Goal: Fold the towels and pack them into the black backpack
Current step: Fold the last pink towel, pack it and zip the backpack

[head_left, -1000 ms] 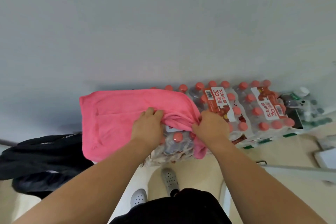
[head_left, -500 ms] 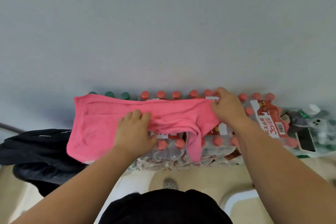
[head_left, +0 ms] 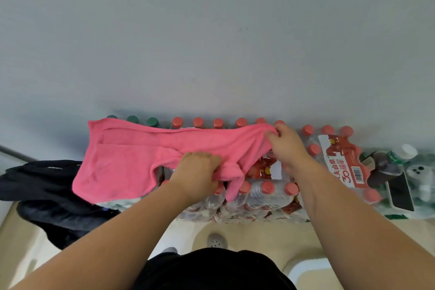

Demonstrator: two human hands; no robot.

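The pink towel (head_left: 131, 160) lies lengthwise left to right across bottle packs (head_left: 263, 195) labelled "30"; left hand (head_left: 195, 174) and right hand (head_left: 288, 143) fingers each clutch its cloth.

One pink towel (head_left: 131, 160); two hands gripping it, the left hand (head_left: 195, 174) and the right hand (head_left: 289, 146); one black backpack (head_left: 47, 181) left of the towel; three green caps (head_left: 132, 119) behind the towel's far edge.

The bottle packs (head_left: 266, 198) carry the pink towel (head_left: 131, 155).
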